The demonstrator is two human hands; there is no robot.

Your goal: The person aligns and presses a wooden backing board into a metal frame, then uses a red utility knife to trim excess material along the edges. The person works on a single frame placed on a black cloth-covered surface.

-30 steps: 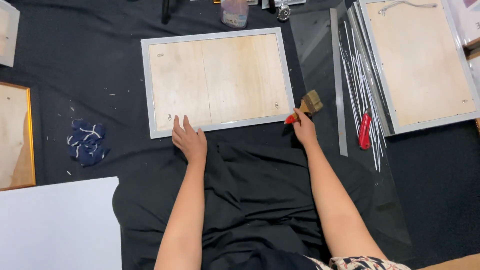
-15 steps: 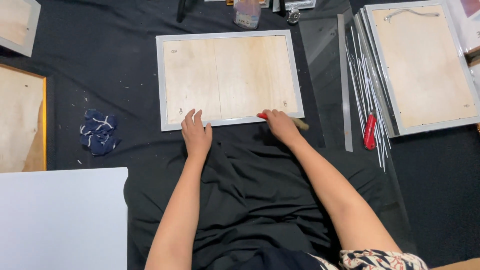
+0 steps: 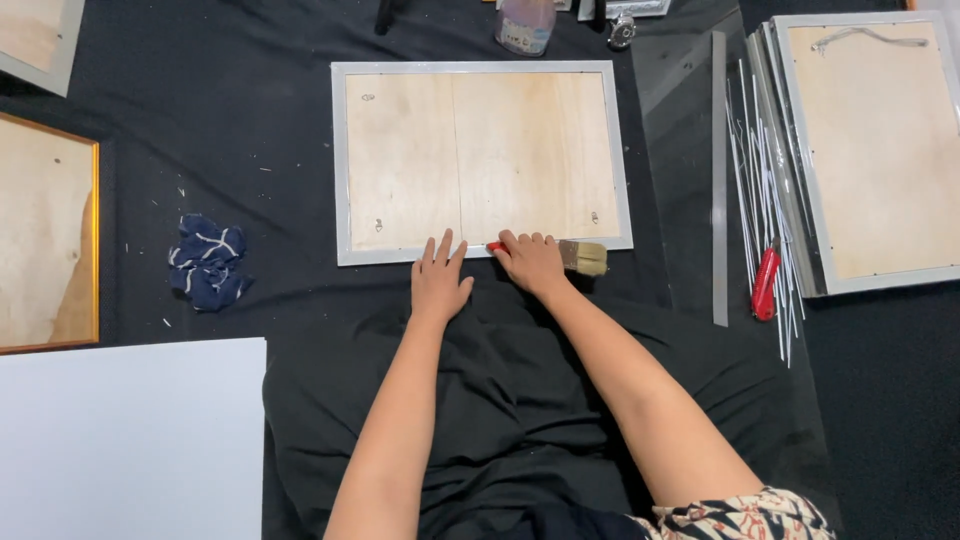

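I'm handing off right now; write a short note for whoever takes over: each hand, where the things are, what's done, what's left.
Left hand: empty, flat, fingers on the near rail of the frame.
Right hand: gripping the brush, laid sideways along that same near rail, bristles pointing right.
Frame lies face down on the black cloth, plywood back up.
Nearby: blue rag to the left, red-handled tool and thin rods to the right, a second frame beyond them.
Done: cannot tell how much of the frame has been brushed.
Left: likely the rest of the near rail; check the other edges.
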